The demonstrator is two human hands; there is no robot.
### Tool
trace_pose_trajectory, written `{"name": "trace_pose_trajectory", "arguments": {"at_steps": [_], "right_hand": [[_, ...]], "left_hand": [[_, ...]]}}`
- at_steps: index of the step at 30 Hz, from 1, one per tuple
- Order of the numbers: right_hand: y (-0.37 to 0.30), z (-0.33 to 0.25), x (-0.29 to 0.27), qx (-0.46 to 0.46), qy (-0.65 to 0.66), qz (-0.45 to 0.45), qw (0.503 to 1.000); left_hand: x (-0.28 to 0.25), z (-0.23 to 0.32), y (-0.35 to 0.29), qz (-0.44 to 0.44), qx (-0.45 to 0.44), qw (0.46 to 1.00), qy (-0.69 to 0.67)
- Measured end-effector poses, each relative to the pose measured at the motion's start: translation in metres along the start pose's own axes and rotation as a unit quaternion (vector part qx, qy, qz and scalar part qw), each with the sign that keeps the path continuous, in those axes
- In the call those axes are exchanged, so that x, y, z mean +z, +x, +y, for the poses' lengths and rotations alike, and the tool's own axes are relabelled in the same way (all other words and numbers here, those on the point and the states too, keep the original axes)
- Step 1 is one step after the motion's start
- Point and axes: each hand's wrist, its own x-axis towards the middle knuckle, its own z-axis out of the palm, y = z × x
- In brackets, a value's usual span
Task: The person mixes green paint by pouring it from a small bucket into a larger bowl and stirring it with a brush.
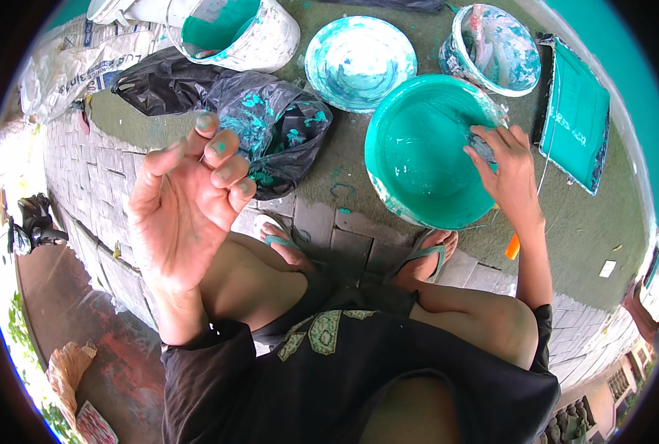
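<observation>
My left hand (189,200) is raised, palm up, with its fingers bent and apart; nothing is in it. Specks of green paint show on the fingertips. At the right inner side of a basin of green paint (411,159), my right hand (511,163) grips a small grey lump (482,148). Whether that lump is a sponge, a rag or something else I cannot tell. Behind my left fingers lies a black plastic bag (292,118) smeared with green paint. An orange handle (513,246) shows below my right wrist, its other end hidden.
A paint-stained white bucket (278,37), a shallow basin (360,63) and a smaller tub (522,59) with a stick-like tool stand beyond. At right lies a green-coated paint tray (577,115). White sacks (55,74) lie far left. My sandalled feet rest on paving bricks (352,251).
</observation>
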Motion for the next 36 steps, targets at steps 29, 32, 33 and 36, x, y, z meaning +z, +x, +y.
{"name": "trace_pose_trajectory", "arguments": {"at_steps": [29, 32, 33, 36], "right_hand": [[-0.006, -0.02, 0.01, 0.006, 0.045, -0.004, 0.999], [-0.004, -0.019, 0.015, 0.014, 0.016, 0.023, 1.0], [-0.004, -0.02, 0.017, 0.022, 0.012, 0.027, 0.999], [-0.002, -0.022, 0.02, 0.018, 0.005, 0.007, 1.0]], "left_hand": [[0.003, 0.0, -0.007, -0.004, 0.014, 1.0, 0.006], [0.003, 0.0, -0.007, -0.013, 0.011, 1.0, 0.002], [0.004, -0.001, -0.007, -0.015, 0.01, 1.0, -0.001], [0.005, -0.001, -0.008, -0.014, 0.009, 1.0, -0.011]]}}
